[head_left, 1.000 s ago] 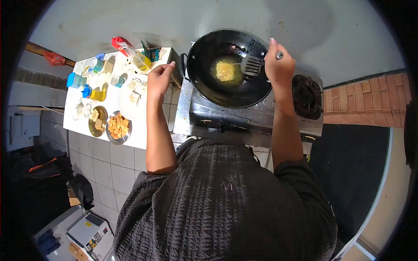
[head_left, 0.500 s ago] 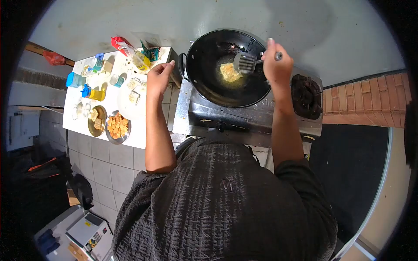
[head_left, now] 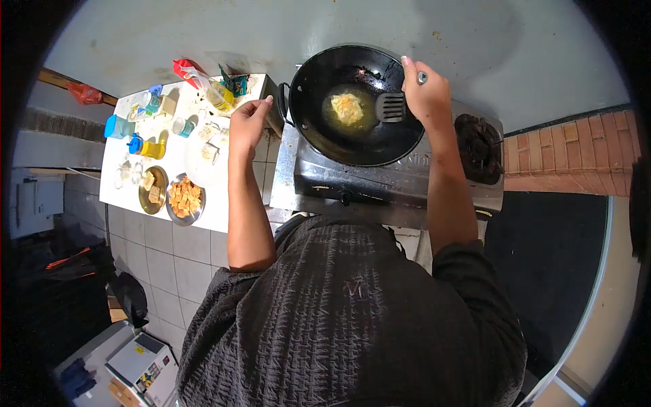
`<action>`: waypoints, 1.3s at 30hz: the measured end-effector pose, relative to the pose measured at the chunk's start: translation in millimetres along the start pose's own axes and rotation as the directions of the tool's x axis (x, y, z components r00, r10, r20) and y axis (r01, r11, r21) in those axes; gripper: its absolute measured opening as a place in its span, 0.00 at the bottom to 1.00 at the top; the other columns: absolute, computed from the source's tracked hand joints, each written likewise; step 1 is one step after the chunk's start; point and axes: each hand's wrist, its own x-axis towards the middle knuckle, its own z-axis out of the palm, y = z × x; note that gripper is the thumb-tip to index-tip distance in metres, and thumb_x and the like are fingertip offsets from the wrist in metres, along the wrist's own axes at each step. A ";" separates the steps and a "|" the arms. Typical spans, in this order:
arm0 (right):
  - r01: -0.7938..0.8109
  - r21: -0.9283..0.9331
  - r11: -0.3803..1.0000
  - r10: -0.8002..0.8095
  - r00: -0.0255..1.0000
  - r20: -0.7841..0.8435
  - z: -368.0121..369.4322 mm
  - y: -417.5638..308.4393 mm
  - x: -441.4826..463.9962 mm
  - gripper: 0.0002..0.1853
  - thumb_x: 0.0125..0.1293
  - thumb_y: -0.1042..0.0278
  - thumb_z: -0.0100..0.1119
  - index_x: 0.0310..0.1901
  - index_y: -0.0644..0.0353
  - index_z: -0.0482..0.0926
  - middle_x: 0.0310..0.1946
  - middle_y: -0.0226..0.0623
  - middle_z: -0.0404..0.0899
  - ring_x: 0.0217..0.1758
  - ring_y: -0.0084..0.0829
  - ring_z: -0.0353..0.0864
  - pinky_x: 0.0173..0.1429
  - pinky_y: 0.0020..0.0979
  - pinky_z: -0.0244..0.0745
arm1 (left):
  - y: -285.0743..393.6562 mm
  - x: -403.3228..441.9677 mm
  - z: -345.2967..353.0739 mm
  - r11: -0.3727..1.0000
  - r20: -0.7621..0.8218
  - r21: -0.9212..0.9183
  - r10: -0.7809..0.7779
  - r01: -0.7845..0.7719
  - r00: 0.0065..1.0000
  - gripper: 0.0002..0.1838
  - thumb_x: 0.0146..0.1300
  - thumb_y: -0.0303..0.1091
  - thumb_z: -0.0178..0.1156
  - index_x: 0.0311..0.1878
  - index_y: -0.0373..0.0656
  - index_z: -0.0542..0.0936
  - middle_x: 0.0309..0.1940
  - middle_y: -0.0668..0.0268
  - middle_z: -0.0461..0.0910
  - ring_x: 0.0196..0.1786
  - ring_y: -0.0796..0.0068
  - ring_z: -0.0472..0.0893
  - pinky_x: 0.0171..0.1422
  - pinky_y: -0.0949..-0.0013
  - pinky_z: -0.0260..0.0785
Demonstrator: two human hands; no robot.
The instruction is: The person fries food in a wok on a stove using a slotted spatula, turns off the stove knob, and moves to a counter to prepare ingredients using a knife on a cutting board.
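A: What's biggest before you?
B: Your silver steel stove (head_left: 407, 193), then the round black metal wok (head_left: 380, 148) on it.
A: Your grip?
B: Your right hand (head_left: 430, 98) wraps the handle of a dark slotted spatula (head_left: 391, 108); your left hand (head_left: 251, 122) has thumb and fingertips pressed together.
A: And the food?
B: Your lumpy, squarish golden-yellow food piece (head_left: 347, 108), patched paler, lies in shallow yellow oil (head_left: 363, 127) in the wok, apart from the spatula.
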 end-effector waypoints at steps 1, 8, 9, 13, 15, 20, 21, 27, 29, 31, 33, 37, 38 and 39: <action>-0.084 0.135 0.987 0.080 0.996 0.035 -4.3 -1.9 0.8 0.24 0.70 0.50 0.52 0.26 0.63 0.77 0.19 0.45 0.78 0.28 0.50 0.80 0.36 0.43 0.73 | -1.9 1.1 -0.4 1.000 0.002 -0.011 0.019 -0.019 1.000 0.18 0.64 0.43 0.65 0.38 0.33 0.83 0.28 0.72 0.79 0.31 0.85 0.70 0.36 0.78 0.62; -0.073 0.032 0.997 0.072 0.996 0.052 -0.9 3.5 3.2 0.25 0.71 0.49 0.50 0.23 0.62 0.77 0.18 0.37 0.77 0.25 0.30 0.76 0.35 0.33 0.71 | 4.2 -4.5 -2.9 0.999 0.006 -0.021 -0.048 0.049 0.999 0.17 0.64 0.43 0.65 0.37 0.34 0.83 0.26 0.75 0.76 0.29 0.87 0.67 0.33 0.78 0.59; -0.072 0.032 0.997 0.071 0.996 0.051 -2.6 5.3 3.8 0.25 0.71 0.49 0.50 0.23 0.62 0.77 0.18 0.37 0.77 0.25 0.30 0.76 0.35 0.33 0.71 | 3.3 -3.9 -3.4 0.999 0.004 -0.009 -0.048 0.048 0.999 0.17 0.64 0.43 0.65 0.37 0.34 0.83 0.26 0.75 0.76 0.29 0.87 0.67 0.34 0.78 0.59; -0.139 0.192 0.972 0.139 0.990 0.012 0.1 12.6 0.6 0.25 0.71 0.49 0.51 0.24 0.62 0.77 0.19 0.41 0.77 0.26 0.39 0.78 0.36 0.38 0.71 | 2.8 -5.2 -2.1 0.999 -0.004 -0.024 -0.035 0.035 0.999 0.17 0.64 0.43 0.65 0.37 0.34 0.83 0.27 0.74 0.77 0.30 0.86 0.68 0.35 0.79 0.60; -0.104 0.121 0.987 0.108 0.994 -0.024 -0.4 11.5 -1.8 0.24 0.71 0.50 0.51 0.25 0.62 0.78 0.19 0.45 0.78 0.28 0.48 0.81 0.36 0.42 0.72 | 0.3 -3.7 -1.4 0.999 0.007 -0.027 -0.031 0.031 0.999 0.17 0.64 0.43 0.65 0.38 0.34 0.83 0.27 0.74 0.77 0.30 0.86 0.69 0.35 0.79 0.60; -0.149 0.192 0.970 0.157 0.987 -0.031 -6.6 3.6 -0.3 0.24 0.71 0.50 0.51 0.25 0.61 0.78 0.20 0.45 0.78 0.29 0.48 0.81 0.37 0.41 0.72 | -6.5 -1.1 0.9 0.999 0.010 -0.051 -0.006 0.006 1.000 0.17 0.64 0.43 0.65 0.38 0.34 0.83 0.28 0.73 0.78 0.31 0.86 0.70 0.36 0.79 0.62; -0.151 0.193 0.969 0.160 0.987 -0.032 -3.4 4.1 -0.3 0.24 0.71 0.50 0.51 0.25 0.61 0.78 0.20 0.45 0.78 0.29 0.48 0.81 0.37 0.41 0.72 | -4.3 -2.6 1.2 0.999 0.003 -0.038 -0.013 0.013 1.000 0.17 0.64 0.43 0.65 0.39 0.33 0.83 0.28 0.73 0.79 0.31 0.86 0.70 0.36 0.78 0.62; -0.177 0.262 0.949 0.164 0.984 0.072 -0.4 0.0 3.5 0.23 0.71 0.49 0.50 0.27 0.62 0.79 0.22 0.49 0.78 0.32 0.55 0.78 0.39 0.44 0.72 | -7.5 0.6 3.0 0.999 0.006 -0.037 -0.002 0.002 1.000 0.18 0.64 0.43 0.65 0.40 0.33 0.83 0.29 0.71 0.80 0.31 0.85 0.71 0.37 0.78 0.63; -0.115 0.104 0.988 0.115 0.993 0.012 1.7 -2.7 1.7 0.23 0.71 0.49 0.50 0.28 0.62 0.79 0.23 0.51 0.78 0.33 0.58 0.77 0.40 0.45 0.72 | -7.9 -1.0 1.8 0.999 0.001 -0.040 0.005 -0.005 1.000 0.18 0.64 0.43 0.65 0.40 0.33 0.83 0.29 0.71 0.80 0.31 0.85 0.71 0.37 0.78 0.63; -0.109 0.086 0.990 0.108 0.994 0.008 6.1 1.8 -0.1 0.23 0.71 0.49 0.50 0.28 0.62 0.79 0.23 0.50 0.78 0.33 0.57 0.77 0.40 0.45 0.72 | -4.2 -2.9 2.4 1.000 0.001 0.009 -0.026 0.026 1.000 0.18 0.64 0.43 0.65 0.39 0.33 0.83 0.28 0.72 0.79 0.31 0.85 0.70 0.36 0.78 0.63; -0.098 0.066 0.993 0.098 0.995 0.004 4.4 5.2 0.8 0.23 0.71 0.49 0.50 0.28 0.62 0.78 0.23 0.50 0.78 0.33 0.57 0.78 0.39 0.46 0.72 | -7.6 -0.7 2.1 1.000 0.004 -0.005 -0.006 0.006 1.000 0.18 0.64 0.43 0.65 0.39 0.33 0.83 0.28 0.72 0.78 0.30 0.85 0.70 0.36 0.78 0.62; -0.140 0.195 0.971 0.146 0.989 -0.021 4.8 11.9 -2.1 0.24 0.71 0.49 0.50 0.28 0.63 0.78 0.23 0.51 0.77 0.32 0.57 0.77 0.38 0.47 0.71 | -12.2 1.0 -2.9 0.999 0.011 0.004 -0.043 0.043 0.999 0.18 0.64 0.44 0.65 0.38 0.33 0.83 0.26 0.73 0.77 0.29 0.86 0.69 0.35 0.79 0.61; -0.090 0.086 0.992 0.094 0.995 -0.045 5.2 11.4 -3.0 0.24 0.71 0.49 0.51 0.28 0.63 0.78 0.22 0.52 0.77 0.31 0.57 0.77 0.38 0.47 0.71 | -12.1 0.2 -2.8 0.999 0.012 0.005 -0.042 0.042 0.999 0.18 0.64 0.44 0.65 0.38 0.33 0.83 0.26 0.73 0.77 0.29 0.86 0.69 0.35 0.79 0.61; -0.091 0.086 0.992 0.095 0.994 -0.048 4.4 11.1 -4.1 0.24 0.71 0.49 0.51 0.28 0.63 0.78 0.22 0.52 0.77 0.31 0.57 0.77 0.38 0.47 0.71 | -11.8 -0.5 -1.1 1.000 0.004 -0.002 -0.025 0.025 1.000 0.18 0.64 0.44 0.65 0.38 0.33 0.83 0.26 0.73 0.77 0.29 0.86 0.69 0.35 0.79 0.61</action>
